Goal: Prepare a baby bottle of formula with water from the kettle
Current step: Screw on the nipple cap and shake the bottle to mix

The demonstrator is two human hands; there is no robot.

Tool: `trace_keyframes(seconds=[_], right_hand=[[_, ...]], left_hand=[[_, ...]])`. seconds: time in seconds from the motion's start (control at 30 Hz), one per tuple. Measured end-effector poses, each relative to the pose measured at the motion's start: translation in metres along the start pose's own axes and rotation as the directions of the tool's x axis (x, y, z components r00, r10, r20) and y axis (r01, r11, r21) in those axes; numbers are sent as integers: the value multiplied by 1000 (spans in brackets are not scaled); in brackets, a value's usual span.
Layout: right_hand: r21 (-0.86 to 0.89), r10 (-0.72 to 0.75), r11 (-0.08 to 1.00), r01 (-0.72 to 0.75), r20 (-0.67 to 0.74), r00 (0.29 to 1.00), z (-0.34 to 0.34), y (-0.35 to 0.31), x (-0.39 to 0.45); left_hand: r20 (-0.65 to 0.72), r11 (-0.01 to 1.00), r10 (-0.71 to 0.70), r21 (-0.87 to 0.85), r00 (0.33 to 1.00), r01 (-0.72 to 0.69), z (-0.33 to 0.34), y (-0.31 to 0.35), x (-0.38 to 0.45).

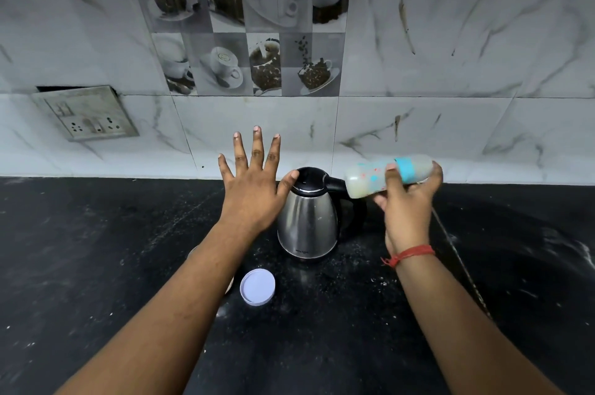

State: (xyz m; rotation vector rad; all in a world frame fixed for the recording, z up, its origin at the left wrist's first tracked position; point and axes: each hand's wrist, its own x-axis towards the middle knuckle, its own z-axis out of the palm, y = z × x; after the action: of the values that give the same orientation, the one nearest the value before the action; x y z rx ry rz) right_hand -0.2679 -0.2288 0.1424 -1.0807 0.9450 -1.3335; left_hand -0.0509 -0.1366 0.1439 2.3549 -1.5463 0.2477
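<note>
Baby bottle (388, 176) lies tilted in the right hand (407, 201), fingers curled round its middle, above the kettle (307, 220); light, smooth plastic, probably slippery. Left hand (254, 182) hovers spread wide.

Single head-worn wide-angle view, looking forward and down from close above the right hand (407, 198) gripping the bottle (388, 175); counter (96, 266) beneath, tiled wall (450, 40) beyond.

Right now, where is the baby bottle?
In the head view the baby bottle is right of centre, gripped sideways in the right hand above the counter, just right of the kettle.
</note>
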Motion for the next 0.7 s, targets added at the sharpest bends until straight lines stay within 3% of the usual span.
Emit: trace_keyframes(seconds=[0.07,0.13,0.17,0.23,0.3,0.33,0.4,0.43,0.5,0.57,0.6,0.63,0.7], right_hand=[[-201,71,979,-29,207,976,2,6,-1],[-250,139,967,-54,336,931,-1,6,0],[-191,105,980,-51,290,951,-3,3,4],[29,20,999,-21,55,998,-4,-5,9],[14,-24,1000,25,-18,1000,-1,-5,8],[-101,-18,995,26,84,996,1,-2,3],[-328,117,944,23,401,909,3,3,-4],[-342,140,939,28,455,880,1,1,-5],[-147,51,989,-2,335,941,0,-10,-1],[59,-33,998,28,82,996,1,-11,3],[18,-77,997,76,31,997,1,-8,4],[-85,-104,990,110,77,992,3,-4,2],[-281,-5,954,107,343,939,4,4,-2]], left_hand=[[4,1000,8,8,1000,-8,0,0,-2],[0,1000,5,3,1000,-5,0,0,-1],[-1,1000,-1,0,1000,1,-1,0,-1],[0,1000,-5,0,1000,5,-1,0,0],[7,1000,-1,2,1000,1,-1,1,-2],[9,1000,2,5,1000,-2,-1,2,-2],[12,1000,2,2,1000,-2,0,3,-3],[10,1000,-1,-1,1000,1,0,3,-3],[5,1000,-6,-7,1000,6,0,2,-4],[11,1000,-10,-4,1000,10,1,1,-5],[14,1000,-11,0,1000,11,2,0,-5],[17,1000,-10,6,1000,9,2,0,-6],[18,1000,-8,9,1000,8,1,-1,-6]])
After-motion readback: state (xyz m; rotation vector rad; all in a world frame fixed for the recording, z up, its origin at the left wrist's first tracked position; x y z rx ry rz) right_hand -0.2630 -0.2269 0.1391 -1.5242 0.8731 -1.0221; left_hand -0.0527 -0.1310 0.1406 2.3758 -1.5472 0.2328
